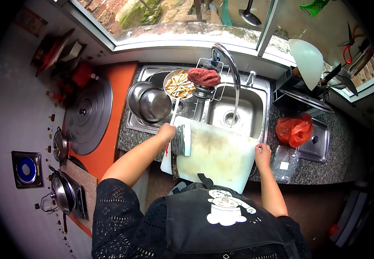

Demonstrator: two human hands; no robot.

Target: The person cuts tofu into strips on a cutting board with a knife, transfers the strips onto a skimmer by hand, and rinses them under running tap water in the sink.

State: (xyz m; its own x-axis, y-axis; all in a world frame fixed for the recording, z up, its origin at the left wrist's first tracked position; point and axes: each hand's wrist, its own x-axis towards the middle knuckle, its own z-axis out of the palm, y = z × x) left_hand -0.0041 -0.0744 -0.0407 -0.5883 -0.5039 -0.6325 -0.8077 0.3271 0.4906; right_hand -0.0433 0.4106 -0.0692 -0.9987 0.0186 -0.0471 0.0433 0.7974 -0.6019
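A whitish cutting board (221,151) lies slanted against the sink's front edge, its near end overhanging the counter in front of my apron. My left hand (167,131) is closed at the board's upper left corner. At the right edge, my right hand (262,153) has its fingers closed on the board. A cleaver (181,140) rests on the board's left side, handle toward me. Beyond my left hand, a long-handled pan (179,84) holds orange and white strips. A dark red lump resembling raw meat (204,77) sits beside it.
Water runs from the tap (230,56) into the sink basin (252,112). Metal bowls (154,105) stand on the left drainboard. On the right counter are a red plastic bag (294,131), a lidded metal tray (318,140) and a knife rack (292,77). A large round lid (90,114) lies left.
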